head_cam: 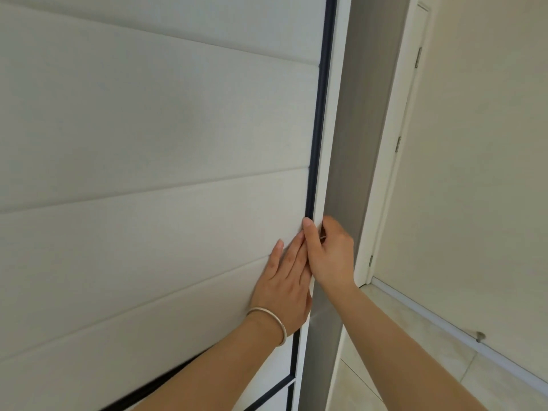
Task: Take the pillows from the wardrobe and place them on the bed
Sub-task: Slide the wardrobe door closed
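A white wardrobe door (154, 161) with horizontal panel lines and a dark edge strip fills the left and middle of the view. My left hand (281, 286), with a silver bangle at the wrist, lies flat against the door near its right edge, fingers straight. My right hand (329, 256) grips the door's right edge, thumb on the front and fingers curled behind it. No pillows or bed are in view.
A grey side panel (353, 143) of the wardrobe stands just right of the door edge. Beyond it is a white room door (394, 161) with hinges, a cream wall (480, 173) and pale floor tiles (415, 351) at lower right.
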Demonstrator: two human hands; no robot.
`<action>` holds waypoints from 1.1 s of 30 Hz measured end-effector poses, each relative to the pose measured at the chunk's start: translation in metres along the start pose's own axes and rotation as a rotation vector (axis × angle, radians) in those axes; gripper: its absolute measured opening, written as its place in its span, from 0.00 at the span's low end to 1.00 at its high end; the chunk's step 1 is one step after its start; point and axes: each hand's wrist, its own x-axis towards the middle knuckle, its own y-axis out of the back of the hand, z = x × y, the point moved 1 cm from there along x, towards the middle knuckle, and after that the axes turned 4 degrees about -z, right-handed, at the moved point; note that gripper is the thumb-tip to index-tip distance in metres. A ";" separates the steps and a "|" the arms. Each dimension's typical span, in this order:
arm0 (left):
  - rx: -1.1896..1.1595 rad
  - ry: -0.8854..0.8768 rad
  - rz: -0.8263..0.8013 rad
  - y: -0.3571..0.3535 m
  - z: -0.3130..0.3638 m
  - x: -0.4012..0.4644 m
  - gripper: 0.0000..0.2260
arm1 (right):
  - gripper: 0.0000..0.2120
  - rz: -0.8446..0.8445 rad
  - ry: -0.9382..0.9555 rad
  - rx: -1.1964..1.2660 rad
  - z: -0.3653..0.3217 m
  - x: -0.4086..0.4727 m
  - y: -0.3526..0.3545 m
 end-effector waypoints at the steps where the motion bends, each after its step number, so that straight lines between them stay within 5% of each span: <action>1: -0.004 -0.001 0.007 -0.001 0.002 0.003 0.40 | 0.17 0.031 0.000 -0.015 0.002 0.001 0.002; 11: -0.051 -0.052 0.048 -0.013 0.027 0.031 0.37 | 0.15 0.229 0.023 -0.167 0.023 0.019 0.021; 17: -0.054 -0.026 0.020 -0.018 0.040 0.049 0.38 | 0.24 0.318 -0.033 -0.102 0.034 0.031 0.030; 33: -0.037 -0.046 -0.033 -0.032 0.064 0.077 0.39 | 0.27 0.212 -0.168 -0.091 0.064 0.053 0.045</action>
